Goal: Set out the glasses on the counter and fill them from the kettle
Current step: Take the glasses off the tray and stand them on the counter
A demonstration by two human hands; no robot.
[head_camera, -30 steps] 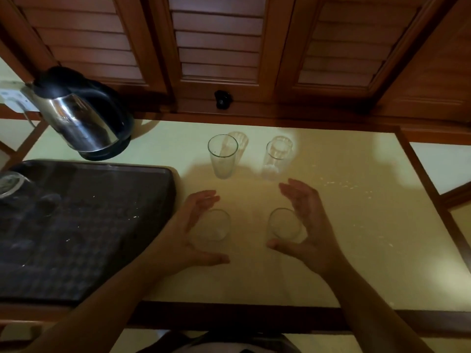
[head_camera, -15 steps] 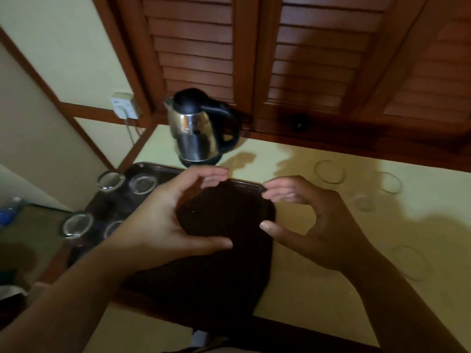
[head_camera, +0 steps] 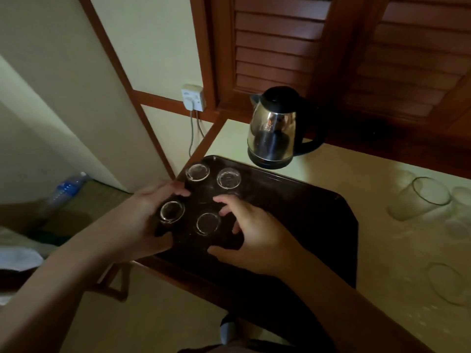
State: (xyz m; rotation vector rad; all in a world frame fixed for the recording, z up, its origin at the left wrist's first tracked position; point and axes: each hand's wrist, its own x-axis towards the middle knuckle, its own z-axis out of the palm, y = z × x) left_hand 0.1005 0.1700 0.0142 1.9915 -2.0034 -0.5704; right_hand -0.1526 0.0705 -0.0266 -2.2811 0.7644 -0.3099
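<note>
A dark tray (head_camera: 293, 200) lies on the left end of the counter with several clear glasses standing upside down on it. My left hand (head_camera: 137, 225) curls round the near-left glass (head_camera: 172, 211), thumb below it and fingers above. My right hand (head_camera: 254, 238) curls round the near-right glass (head_camera: 207, 222) in the same way. Two more upturned glasses (head_camera: 197, 171) (head_camera: 229, 177) stand at the tray's far-left corner. The steel kettle (head_camera: 274, 128) with its black lid and handle stands behind the tray. Upright glasses (head_camera: 420, 198) (head_camera: 448, 284) stand on the counter at the right.
The cream counter (head_camera: 377, 250) has a wooden front edge, and louvred wooden doors (head_camera: 275, 47) rise behind it. A wall socket (head_camera: 193, 97) with a hanging cord sits left of the kettle. A plastic water bottle (head_camera: 66, 188) lies lower left, off the counter.
Both hands left the two glasses set down on the counter and swung left over the tray. They now sit around the two nearest upturned glasses. The view turned left with them.
</note>
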